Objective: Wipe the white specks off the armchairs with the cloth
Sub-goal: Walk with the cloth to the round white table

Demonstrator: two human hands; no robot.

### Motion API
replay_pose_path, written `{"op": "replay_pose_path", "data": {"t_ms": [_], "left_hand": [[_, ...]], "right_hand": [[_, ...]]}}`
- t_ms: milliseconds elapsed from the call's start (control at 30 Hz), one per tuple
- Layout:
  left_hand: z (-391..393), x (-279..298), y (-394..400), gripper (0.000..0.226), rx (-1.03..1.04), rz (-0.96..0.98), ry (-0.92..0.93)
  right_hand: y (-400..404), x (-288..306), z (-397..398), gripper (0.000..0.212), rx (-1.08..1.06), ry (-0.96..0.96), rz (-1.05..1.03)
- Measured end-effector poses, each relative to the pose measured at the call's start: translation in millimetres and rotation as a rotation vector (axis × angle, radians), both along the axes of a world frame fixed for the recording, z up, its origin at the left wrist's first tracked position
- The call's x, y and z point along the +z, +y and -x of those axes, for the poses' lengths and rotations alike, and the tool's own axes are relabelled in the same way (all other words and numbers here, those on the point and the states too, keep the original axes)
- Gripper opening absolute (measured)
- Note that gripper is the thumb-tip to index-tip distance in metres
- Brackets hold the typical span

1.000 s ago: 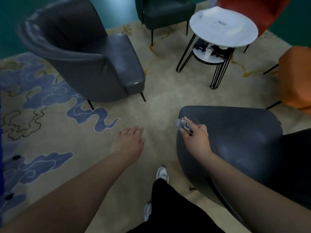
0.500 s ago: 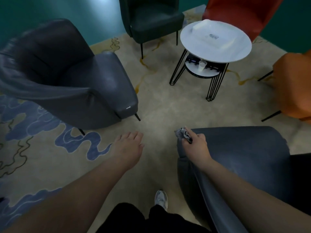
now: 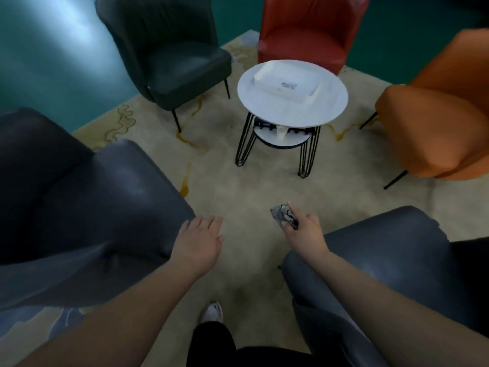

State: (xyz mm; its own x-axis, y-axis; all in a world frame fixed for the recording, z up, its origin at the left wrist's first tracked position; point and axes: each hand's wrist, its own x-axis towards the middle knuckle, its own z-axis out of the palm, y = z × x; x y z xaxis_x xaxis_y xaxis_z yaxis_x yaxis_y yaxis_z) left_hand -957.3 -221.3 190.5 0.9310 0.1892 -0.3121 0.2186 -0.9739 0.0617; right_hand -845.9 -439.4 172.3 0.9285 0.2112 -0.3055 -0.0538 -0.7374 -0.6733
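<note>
My right hand grips a small crumpled grey cloth, held over the carpet just left of the dark grey armchair at the lower right. My left hand hangs with straight fingers, holding nothing, at the front corner of the other dark grey armchair on the left. Farther back stand a dark green armchair, a red armchair and an orange armchair. No white specks are discernible in this blurred view.
A round white table on black wire legs stands in the middle, with a white box on top and a lower shelf. A beige patterned carpet covers the floor. My shoe shows below.
The view has tilted up and forward: the chairs and table shifted down and closer. My right hand with the cloth came off the right armchair's edge. My left hand now sits by the left armchair.
</note>
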Motion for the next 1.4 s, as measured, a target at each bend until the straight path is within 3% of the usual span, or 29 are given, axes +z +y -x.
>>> {"op": "replay_pose_path", "data": {"t_ms": [233, 1067, 1400], "left_hand": [[-84.6, 6.8, 62.3, 0.052, -0.186, -0.013, -0.029], [-426.8, 5.8, 123.5, 0.055, -0.123, 0.041, -0.025], [-578.3, 7.2, 173.4, 0.054, -0.250, 0.061, -0.026]], "right_hand": [[50.5, 8.2, -54.2, 0.057, -0.188, 0.003, -0.036], [91.6, 24.4, -365.6, 0.058, -0.315, -0.074, -0.094], [141.9, 25.8, -485.3, 0.054, -0.441, -0.103, -0.122]]}}
